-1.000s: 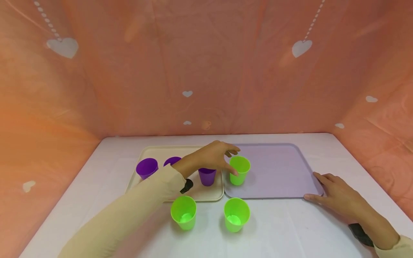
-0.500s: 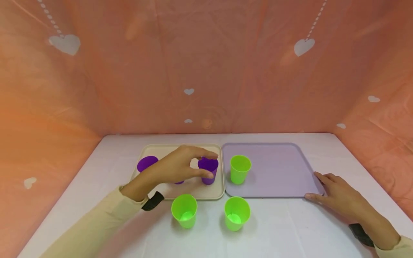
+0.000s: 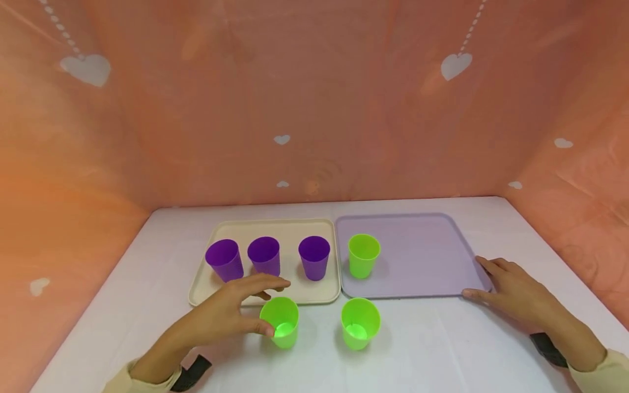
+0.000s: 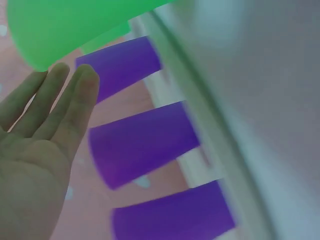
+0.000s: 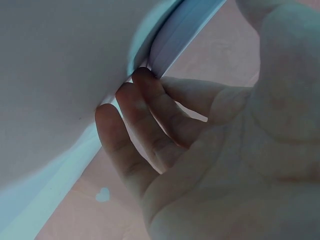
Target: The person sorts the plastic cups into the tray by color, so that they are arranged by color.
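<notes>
In the head view my left hand [image 3: 228, 314] is beside a green cup [image 3: 285, 338] on the table, thumb and fingers spread apart at its left rim, holding nothing. The left wrist view shows that hand's extended fingers [image 4: 82, 95] near a green cup [image 4: 75, 25], with purple cups [image 4: 145, 142] beyond. My right hand [image 3: 521, 297] rests at the near right corner of the lilac tray [image 3: 427, 256]. Its fingertips touch the tray's edge [image 5: 175, 37] in the right wrist view. A second green cup [image 3: 360, 327] stands on the table, right of the first.
Three purple cups, left [image 3: 226, 262], middle [image 3: 265, 256] and right [image 3: 315, 262], sit on the cream tray [image 3: 290, 226]. One more green cup [image 3: 362, 262] stands at the lilac tray's left side. An orange cloth with white hearts [image 3: 314, 109] surrounds the white table [image 3: 417, 349].
My left hand has moved from the green cup on the lilac tray, back and left across the purple cups, to the near left green cup. The right hand has stayed at the tray corner.
</notes>
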{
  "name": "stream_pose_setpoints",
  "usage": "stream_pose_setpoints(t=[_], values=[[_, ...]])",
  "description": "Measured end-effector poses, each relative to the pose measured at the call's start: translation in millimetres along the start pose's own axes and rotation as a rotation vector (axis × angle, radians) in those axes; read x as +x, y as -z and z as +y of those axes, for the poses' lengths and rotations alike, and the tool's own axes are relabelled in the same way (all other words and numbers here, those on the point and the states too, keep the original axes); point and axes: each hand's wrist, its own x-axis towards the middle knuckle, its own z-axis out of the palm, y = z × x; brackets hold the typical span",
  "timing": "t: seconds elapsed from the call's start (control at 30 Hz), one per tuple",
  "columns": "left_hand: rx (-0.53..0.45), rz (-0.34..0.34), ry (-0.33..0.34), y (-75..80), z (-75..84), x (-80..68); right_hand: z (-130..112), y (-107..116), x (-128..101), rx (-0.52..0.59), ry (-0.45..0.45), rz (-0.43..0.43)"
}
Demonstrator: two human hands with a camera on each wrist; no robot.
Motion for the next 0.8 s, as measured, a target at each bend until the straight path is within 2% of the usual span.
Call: stream_pose_setpoints(t=[0.1, 0.23, 0.37, 0.5, 0.8], values=[[-0.07, -0.001, -0.034, -5.5, -10.1, -6.1, -0.6, 1.1, 0.3, -0.003, -0.001, 0.0], [-0.102, -0.019, -0.025, -12.2, -17.6, -8.8, -1.0, 2.7, -0.6, 0.001, -0.003, -0.003], [-0.074, -0.036, 0.029, -16.1, -17.6, -9.8, -0.6, 3.1, -3.4, 0.012, -0.01, -0.009], [-0.076, -0.043, 0.053, -17.0, -16.6, -10.6, -0.8, 1.2, -5.0, 0.018, -0.006, -0.002], [-0.131, -0.063, 0.044, -13.8, -16.7, -11.3, -1.5, 2.2, -1.5, 0.016, -0.001, 0.007]])
